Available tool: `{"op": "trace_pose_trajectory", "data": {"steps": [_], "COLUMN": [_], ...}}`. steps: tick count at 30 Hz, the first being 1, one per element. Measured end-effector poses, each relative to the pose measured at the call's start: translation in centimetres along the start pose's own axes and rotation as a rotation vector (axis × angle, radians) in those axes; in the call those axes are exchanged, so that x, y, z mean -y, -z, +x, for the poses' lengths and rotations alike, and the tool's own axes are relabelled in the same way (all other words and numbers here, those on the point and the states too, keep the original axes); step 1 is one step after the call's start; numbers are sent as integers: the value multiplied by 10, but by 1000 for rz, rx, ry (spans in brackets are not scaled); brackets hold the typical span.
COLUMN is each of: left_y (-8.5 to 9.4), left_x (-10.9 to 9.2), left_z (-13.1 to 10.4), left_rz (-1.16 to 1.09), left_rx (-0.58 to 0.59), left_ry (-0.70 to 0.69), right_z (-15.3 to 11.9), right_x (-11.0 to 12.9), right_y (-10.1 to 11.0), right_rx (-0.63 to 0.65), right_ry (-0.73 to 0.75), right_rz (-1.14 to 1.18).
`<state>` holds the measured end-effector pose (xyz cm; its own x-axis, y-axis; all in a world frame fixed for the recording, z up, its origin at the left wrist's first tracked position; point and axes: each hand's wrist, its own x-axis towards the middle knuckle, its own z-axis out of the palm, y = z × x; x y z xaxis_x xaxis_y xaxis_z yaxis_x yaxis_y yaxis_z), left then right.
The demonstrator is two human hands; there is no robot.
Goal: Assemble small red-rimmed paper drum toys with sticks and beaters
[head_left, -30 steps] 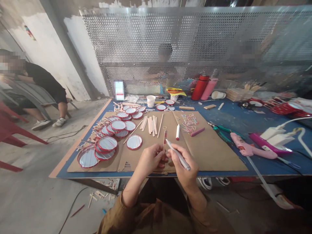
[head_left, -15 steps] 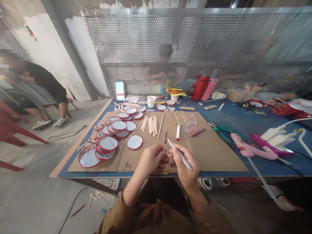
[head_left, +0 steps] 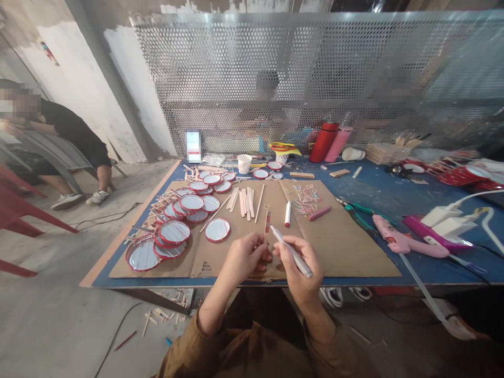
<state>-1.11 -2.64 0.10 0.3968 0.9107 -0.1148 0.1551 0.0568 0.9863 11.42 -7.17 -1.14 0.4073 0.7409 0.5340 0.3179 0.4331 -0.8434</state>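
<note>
My left hand (head_left: 247, 255) pinches a small wooden stick (head_left: 268, 223) with dark red bands, held upright over the cardboard's front part. A white marker (head_left: 293, 252) is in my right hand (head_left: 305, 268), its tip pointing at the stick from the right. Beyond my hands, plain wooden sticks (head_left: 247, 203) lie side by side on the cardboard (head_left: 338, 252). Another white marker (head_left: 288, 214) with a red end lies to their right, near a heap of coloured rubber bands (head_left: 306, 199). A red-rimmed round disc (head_left: 217, 230) rests left of my hands.
Several red-rimmed discs (head_left: 175, 231) pile up at the left. Green-handled pliers (head_left: 360, 218), a pink glue gun (head_left: 405, 244) and a purple power strip (head_left: 433, 233) lie right. Behind stand a paper cup (head_left: 244, 164) and a red bottle (head_left: 324, 142). A person (head_left: 71, 126) sits far left.
</note>
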Motion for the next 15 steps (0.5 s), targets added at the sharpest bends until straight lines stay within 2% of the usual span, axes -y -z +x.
{"op": "trace_pose_trajectory", "data": {"steps": [3,8,12,15], "left_y": [0,-1,0,0], "left_x": [-2,0,0,-1], "left_z": [-1,0,0,0], "left_rz": [-5,-18,11,8], "left_rx": [5,-1,2,4], "left_ry": [5,5,-3,-6], "right_z": [1,1,1,1], "right_x": [2,1,-1,-1], "right_y": [0,1,1,2], "right_rx": [15,-42,18,4], "right_ry": [5,3,4,-4], "right_rz": [-33,-37,-30,-16]}}
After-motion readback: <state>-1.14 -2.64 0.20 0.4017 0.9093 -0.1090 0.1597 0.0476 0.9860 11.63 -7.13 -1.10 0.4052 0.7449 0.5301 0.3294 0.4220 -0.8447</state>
